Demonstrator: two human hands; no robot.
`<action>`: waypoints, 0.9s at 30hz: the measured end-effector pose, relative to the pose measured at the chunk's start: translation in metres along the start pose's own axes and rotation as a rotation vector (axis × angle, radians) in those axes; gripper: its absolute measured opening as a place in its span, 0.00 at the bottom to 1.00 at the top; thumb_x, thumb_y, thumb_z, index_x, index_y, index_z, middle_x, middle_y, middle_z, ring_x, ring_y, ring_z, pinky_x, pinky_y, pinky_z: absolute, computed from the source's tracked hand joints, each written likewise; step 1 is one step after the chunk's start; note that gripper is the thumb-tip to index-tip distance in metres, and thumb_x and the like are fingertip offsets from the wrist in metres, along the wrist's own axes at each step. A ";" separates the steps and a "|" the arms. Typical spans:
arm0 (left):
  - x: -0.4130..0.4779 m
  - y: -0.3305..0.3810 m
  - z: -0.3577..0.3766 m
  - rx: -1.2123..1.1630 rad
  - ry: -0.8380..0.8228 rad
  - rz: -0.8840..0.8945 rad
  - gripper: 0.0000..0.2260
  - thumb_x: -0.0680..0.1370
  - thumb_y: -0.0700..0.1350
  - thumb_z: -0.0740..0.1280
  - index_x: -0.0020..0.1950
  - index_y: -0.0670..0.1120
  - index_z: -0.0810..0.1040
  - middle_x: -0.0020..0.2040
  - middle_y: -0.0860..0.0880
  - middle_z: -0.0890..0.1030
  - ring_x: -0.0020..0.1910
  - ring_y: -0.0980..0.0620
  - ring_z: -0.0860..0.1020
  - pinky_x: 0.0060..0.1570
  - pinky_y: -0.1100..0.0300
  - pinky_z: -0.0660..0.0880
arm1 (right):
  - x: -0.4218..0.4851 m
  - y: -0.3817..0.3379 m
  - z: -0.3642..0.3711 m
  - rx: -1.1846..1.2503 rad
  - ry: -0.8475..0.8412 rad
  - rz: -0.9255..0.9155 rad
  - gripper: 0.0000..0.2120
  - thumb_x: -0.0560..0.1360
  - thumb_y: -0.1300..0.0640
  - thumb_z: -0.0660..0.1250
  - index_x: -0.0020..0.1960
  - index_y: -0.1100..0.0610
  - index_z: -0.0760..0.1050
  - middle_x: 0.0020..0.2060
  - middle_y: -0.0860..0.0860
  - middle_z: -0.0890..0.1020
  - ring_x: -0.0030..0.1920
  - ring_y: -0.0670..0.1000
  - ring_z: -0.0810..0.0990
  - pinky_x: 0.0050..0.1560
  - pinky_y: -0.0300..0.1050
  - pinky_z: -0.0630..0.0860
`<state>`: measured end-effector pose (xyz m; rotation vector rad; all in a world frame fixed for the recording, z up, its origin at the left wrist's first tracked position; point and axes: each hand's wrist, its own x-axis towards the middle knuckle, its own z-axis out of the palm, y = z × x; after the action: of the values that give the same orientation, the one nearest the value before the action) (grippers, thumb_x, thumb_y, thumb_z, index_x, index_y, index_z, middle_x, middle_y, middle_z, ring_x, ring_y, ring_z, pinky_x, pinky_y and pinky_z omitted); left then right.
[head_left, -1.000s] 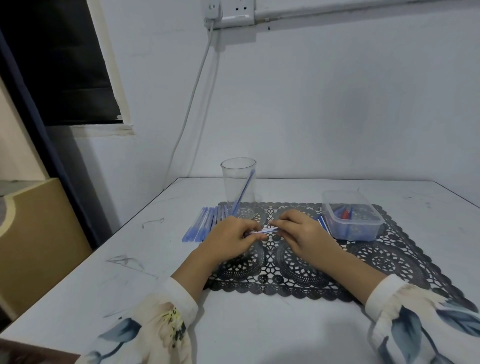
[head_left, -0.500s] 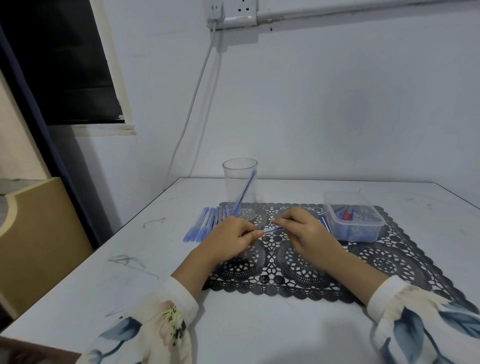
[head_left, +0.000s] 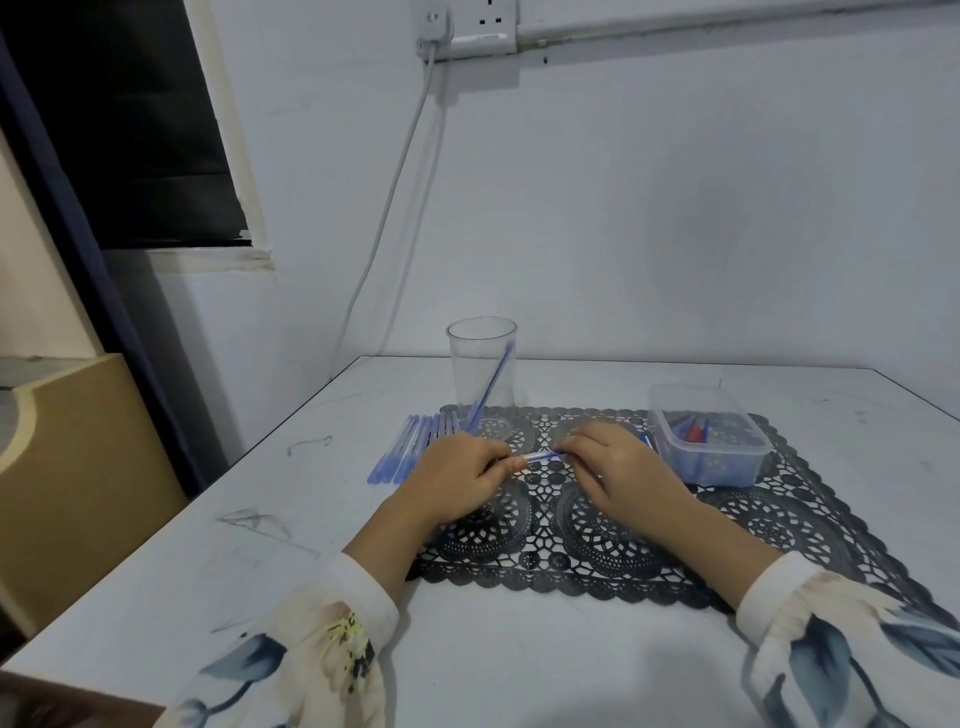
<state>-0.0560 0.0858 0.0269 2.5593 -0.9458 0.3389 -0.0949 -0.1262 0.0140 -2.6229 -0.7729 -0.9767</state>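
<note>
While the head camera is looking forward and down, the left hand (head_left: 457, 483) and the right hand (head_left: 618, 467) are meeting over the middle of a black lace-patterned placemat (head_left: 779, 525), which is lying on a white surface (head_left: 519, 649). Between them a slim blue pen with a clear barrel (head_left: 543, 456) is lying roughly level, low over the mat. The left hand's fingers (head_left: 511, 464) are curling in and pinching the pen's left end, with the thumb tip lying along the barrel. The right hand's fingers (head_left: 571, 444) are curling round and pinching its right end. Whether the pen is touching the mat cannot be told from this view.

At the mat's far left corner a tall clear plastic cup (head_left: 480, 364) is standing upright. One long blue pen (head_left: 491, 387) is leaning inside it, its top resting near the right side of the rim. Just left of the cup, a row of blue pens (head_left: 410, 454) is lying side by side on the bare surface at the mat's edge, near the left hand. At the far right of the mat a clear rectangular plastic tub (head_left: 706, 457) is sitting with blue and red pieces inside, too small to identify. White floral sleeves (head_left: 332, 644) are covering both forearms up to the wrists. Behind, a white cable (head_left: 395, 192) is running down the wall from a white wall socket (head_left: 467, 26).
</note>
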 end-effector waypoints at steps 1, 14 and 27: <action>0.000 0.000 0.000 0.010 0.007 0.006 0.16 0.80 0.54 0.57 0.43 0.46 0.78 0.30 0.47 0.77 0.31 0.50 0.75 0.35 0.55 0.70 | 0.000 -0.001 -0.001 -0.013 -0.016 -0.002 0.10 0.72 0.60 0.60 0.49 0.60 0.79 0.41 0.52 0.80 0.40 0.51 0.78 0.45 0.38 0.71; 0.002 -0.001 0.003 0.025 0.042 0.013 0.15 0.80 0.56 0.57 0.50 0.49 0.80 0.33 0.49 0.79 0.34 0.52 0.77 0.37 0.54 0.74 | 0.002 -0.003 -0.009 0.021 -0.175 -0.032 0.18 0.74 0.57 0.52 0.51 0.63 0.77 0.38 0.53 0.77 0.38 0.49 0.76 0.41 0.36 0.70; 0.001 -0.001 0.004 -0.032 0.039 -0.001 0.13 0.79 0.55 0.59 0.51 0.52 0.81 0.32 0.49 0.79 0.33 0.52 0.77 0.38 0.54 0.74 | 0.002 0.006 -0.004 0.079 -0.192 -0.006 0.15 0.74 0.65 0.61 0.60 0.63 0.76 0.41 0.54 0.76 0.40 0.50 0.75 0.43 0.38 0.70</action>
<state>-0.0541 0.0840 0.0235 2.5153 -0.9278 0.3697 -0.0924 -0.1322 0.0178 -2.6735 -0.8447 -0.6873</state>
